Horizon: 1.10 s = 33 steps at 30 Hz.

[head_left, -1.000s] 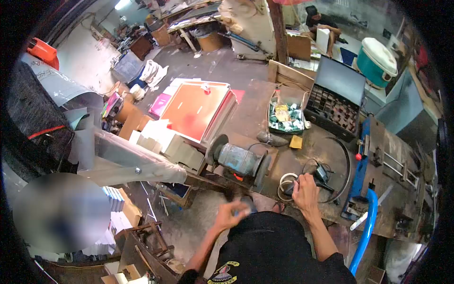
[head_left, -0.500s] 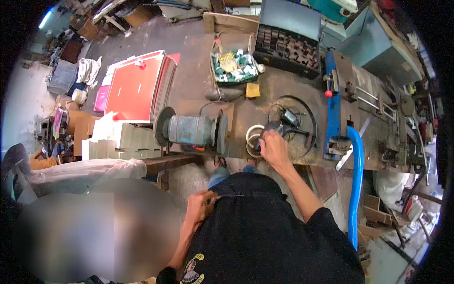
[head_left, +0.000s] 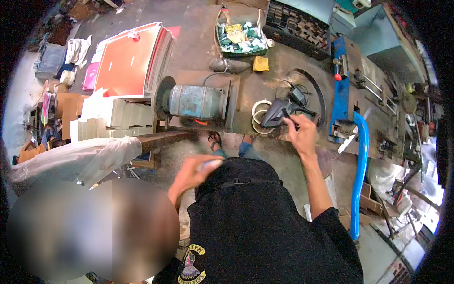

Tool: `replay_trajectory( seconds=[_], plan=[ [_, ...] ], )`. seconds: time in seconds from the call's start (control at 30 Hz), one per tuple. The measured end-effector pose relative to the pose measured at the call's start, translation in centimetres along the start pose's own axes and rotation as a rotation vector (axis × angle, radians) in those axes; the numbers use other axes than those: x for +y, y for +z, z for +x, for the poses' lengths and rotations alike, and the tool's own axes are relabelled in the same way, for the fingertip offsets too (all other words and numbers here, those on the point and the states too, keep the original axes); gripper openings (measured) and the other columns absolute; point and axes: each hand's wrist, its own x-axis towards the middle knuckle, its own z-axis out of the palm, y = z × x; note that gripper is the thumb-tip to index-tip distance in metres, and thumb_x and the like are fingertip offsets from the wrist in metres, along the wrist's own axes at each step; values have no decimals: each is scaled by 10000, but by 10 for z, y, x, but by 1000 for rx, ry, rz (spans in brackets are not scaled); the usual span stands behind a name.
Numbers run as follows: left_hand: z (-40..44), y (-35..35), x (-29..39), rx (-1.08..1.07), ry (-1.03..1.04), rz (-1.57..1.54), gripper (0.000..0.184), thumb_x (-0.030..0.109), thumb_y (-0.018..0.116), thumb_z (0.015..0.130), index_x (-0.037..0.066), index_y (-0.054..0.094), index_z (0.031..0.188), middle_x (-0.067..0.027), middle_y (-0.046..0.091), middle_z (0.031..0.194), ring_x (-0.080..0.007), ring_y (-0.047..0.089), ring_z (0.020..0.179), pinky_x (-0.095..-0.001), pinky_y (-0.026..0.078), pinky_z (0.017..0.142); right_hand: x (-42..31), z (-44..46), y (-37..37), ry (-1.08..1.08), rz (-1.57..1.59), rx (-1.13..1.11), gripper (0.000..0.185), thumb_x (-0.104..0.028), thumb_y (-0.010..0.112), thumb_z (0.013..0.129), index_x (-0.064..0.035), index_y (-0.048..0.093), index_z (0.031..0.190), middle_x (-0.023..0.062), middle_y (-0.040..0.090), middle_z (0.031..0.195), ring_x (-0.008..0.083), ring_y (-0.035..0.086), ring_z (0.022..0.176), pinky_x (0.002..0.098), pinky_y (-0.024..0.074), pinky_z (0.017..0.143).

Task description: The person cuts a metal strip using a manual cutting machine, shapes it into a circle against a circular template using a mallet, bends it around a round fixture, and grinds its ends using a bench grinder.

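Observation:
My right hand (head_left: 302,135) is closed at the near edge of the workbench, its fingers on a thin black piece. That piece seems to belong to a dark grey, smooth-shelled object (head_left: 275,112), whose kind I cannot make out. The object lies over two pale rings (head_left: 257,124), beside a black corded device (head_left: 298,94). My left hand (head_left: 191,174) is low in front of my waist, near the black apron (head_left: 250,173). It is smeared by motion; something pale bluish shows at its fingers, but whether it is held is unclear.
A bench grinder motor (head_left: 196,102) sits left of the rings. Behind are a box of green and white pieces (head_left: 243,46), a yellow block (head_left: 260,64) and stacked red sheets (head_left: 125,64). A blue vise-like frame (head_left: 340,85) and blue pipe (head_left: 362,175) stand right.
My right hand has drawn back toward me and right, uncovering the dark grey object. My left hand has lifted from the apron's waist, its fingers loosening. The view has tilted down.

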Motion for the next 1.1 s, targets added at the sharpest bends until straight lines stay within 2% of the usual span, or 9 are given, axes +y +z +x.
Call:
replay_trajectory(
  seconds=[0.23,0.43,0.57,0.63,0.7,0.77,0.83,0.93,1.1],
  plan=[
    [42,60,-5,-675,-45,174,667,613,156,1025,225,473,1465,-50,421,1536,-228,256,1473,-503,16,1177,-72,17,-65,111,-51,73,162,-89,744,822,19,722,940,135,611,722,251,593,633,337,453,597],
    [47,54,-48,-182,148,-214,360,283,579,993,23,665,1227,-135,663,1254,-198,604,1164,-365,453,1012,-125,-4,-89,76,-86,212,170,-11,748,800,5,723,968,119,571,692,226,546,599,327,419,574],
    [78,44,-82,-15,-121,-251,421,347,544,1006,15,654,1242,-158,632,1297,-214,546,1260,-343,391,1087,-141,-12,-83,59,-63,210,154,-29,755,803,1,721,950,118,575,690,218,549,598,335,425,564],
    [71,56,-54,-712,64,-147,511,424,452,1032,38,587,1339,-167,550,1402,-232,471,1337,-359,333,1132,-145,-13,-82,72,-62,221,155,-47,765,803,1,723,944,116,575,683,211,550,591,335,426,560],
    [73,58,-81,-767,163,-18,609,517,358,1034,73,498,1428,-144,450,1500,-259,385,1406,-379,262,1175,-150,-20,-83,104,-63,198,155,-49,767,802,2,723,942,116,575,681,210,546,589,333,425,558],
    [74,47,-145,-790,-309,-230,619,502,354,1037,100,373,1507,-120,350,1566,-297,328,1440,-407,208,1204,-152,-17,-85,126,-71,208,155,-50,769,802,4,724,941,115,575,678,209,542,586,330,424,557],
    [57,39,-318,-658,104,37,719,622,338,987,94,448,1462,-162,427,1511,-313,371,1418,-396,261,1177,-154,-20,-87,164,-65,176,162,-58,770,803,0,728,949,117,562,663,200,520,571,330,405,541],
    [-1,20,-486,-502,-547,850,793,646,707,730,-46,648,1114,-266,667,1112,-397,640,1047,-490,487,943,-164,-27,-87,247,-7,224,172,-77,764,823,6,728,969,72,518,642,153,467,561,316,363,519],
    [-36,-13,-451,-459,-368,765,350,386,730,763,62,749,896,-205,705,971,-391,674,946,-455,534,866,-173,-36,-103,330,218,383,201,-67,738,854,4,728,1042,19,499,673,91,430,624,253,338,554]
  ],
)
